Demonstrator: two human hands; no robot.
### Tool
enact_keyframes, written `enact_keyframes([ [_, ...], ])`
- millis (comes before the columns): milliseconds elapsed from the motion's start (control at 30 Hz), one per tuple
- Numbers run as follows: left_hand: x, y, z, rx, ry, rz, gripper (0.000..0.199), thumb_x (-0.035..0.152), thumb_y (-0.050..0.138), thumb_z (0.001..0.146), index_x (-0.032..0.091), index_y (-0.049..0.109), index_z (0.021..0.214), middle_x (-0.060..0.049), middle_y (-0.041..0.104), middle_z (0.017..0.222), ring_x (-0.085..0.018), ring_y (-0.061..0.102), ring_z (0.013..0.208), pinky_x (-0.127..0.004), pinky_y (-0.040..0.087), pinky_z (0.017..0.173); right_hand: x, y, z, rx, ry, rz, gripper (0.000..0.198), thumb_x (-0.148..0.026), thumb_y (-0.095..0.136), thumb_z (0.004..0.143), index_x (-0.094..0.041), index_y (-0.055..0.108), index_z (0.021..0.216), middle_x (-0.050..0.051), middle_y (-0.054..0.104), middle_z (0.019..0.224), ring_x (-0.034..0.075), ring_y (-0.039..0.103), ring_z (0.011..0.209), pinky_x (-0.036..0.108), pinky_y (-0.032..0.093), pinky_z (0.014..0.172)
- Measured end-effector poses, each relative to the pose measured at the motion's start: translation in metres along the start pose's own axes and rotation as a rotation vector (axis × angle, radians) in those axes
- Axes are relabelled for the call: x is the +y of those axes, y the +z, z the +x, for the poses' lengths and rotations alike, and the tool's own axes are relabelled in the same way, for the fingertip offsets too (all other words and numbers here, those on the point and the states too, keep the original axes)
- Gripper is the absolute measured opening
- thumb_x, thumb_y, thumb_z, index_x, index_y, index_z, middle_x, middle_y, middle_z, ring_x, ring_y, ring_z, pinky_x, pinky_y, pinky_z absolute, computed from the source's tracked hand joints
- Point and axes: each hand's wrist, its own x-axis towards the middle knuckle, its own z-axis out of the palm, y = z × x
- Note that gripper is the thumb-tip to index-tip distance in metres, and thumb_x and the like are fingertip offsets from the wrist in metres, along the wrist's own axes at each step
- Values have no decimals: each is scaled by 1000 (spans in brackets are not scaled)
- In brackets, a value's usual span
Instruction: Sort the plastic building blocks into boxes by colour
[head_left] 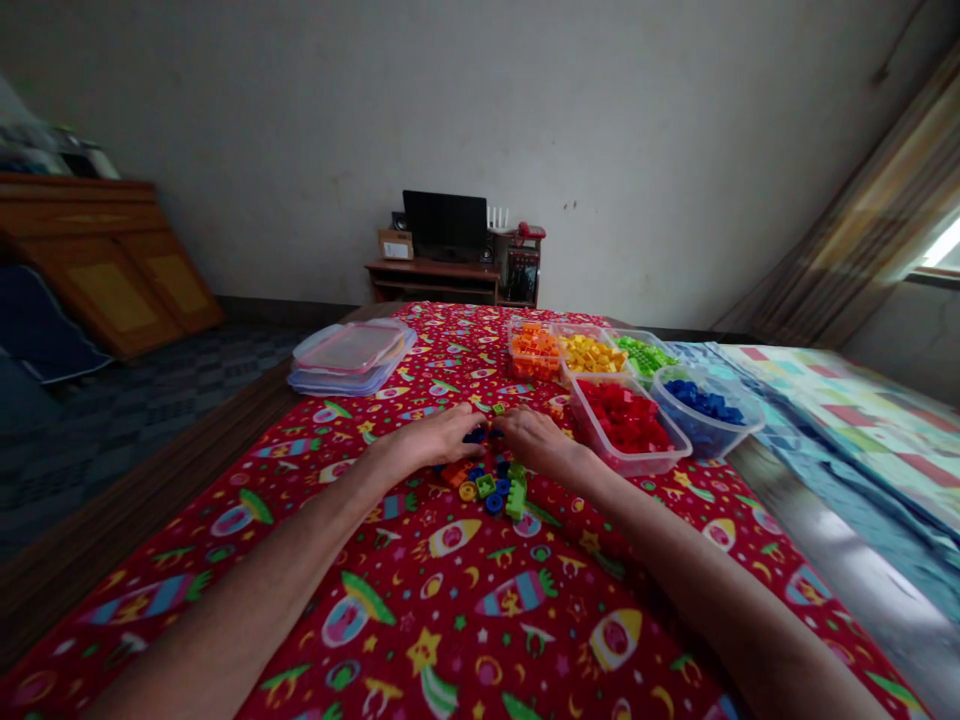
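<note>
A long dark-brown wooden counter (187, 470) spreads out before the person, mostly covered by a red fabric cloth printed with rockets and stars (420, 610). On its far right stand five clear plastic tubs of bricks sorted by colour, the nearest being the rectangular tub of red plastic bricks (637, 464); a stack of flat translucent plastic lids (352, 350) lies at far left.

Both bare hands meet at the middle, fingertips nearly touching. The left hand (456, 433) curves its fingers down by a small dark-blue plastic piece (475, 436); whether it grips that piece or only touches it, I cannot tell. The right hand (529, 432) is bent with its fingers hidden, so its hold cannot be told either.

The loose pile of mixed plastic bricks lies just below the hands, on the person's side. At its right edge sits a long light-green studded plastic brick (516, 498), its long axis running roughly away from the person. The right hand is the nearer one, with the brick lying toward the body from it. A small square light-green plastic brick (499, 408) rests just beyond the fingertips.
</note>
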Motion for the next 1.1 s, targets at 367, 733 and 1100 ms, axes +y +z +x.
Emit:
enact_keyframes([
  [367,-6,-8,6,-26,-78,-3,21,18,52,75,23,71,84,-2,72,78,-19,65,74,-24,48,66,16,1,5,207,142,536,19,-12,60,72,-15,68,88,1,65,73,12,55,68,22,39,65],
  [733,-9,-16,7,73,-251,-33,26,21,60,74,23,72,96,-1,73,75,-18,66,65,-25,49,61,5,-3,15,179,525,1668,14,-12,49,73,-14,62,70,-1,60,58,10,57,55,20,47,56],
  [1100,54,-16,19,475,84,-271,41,22,48,89,20,50,130,-9,59,130,-20,64,109,-33,53,91,-13,-8,17,120,586,2053,28,-28,34,98,-18,56,84,1,61,68,10,55,56,22,49,55],
])
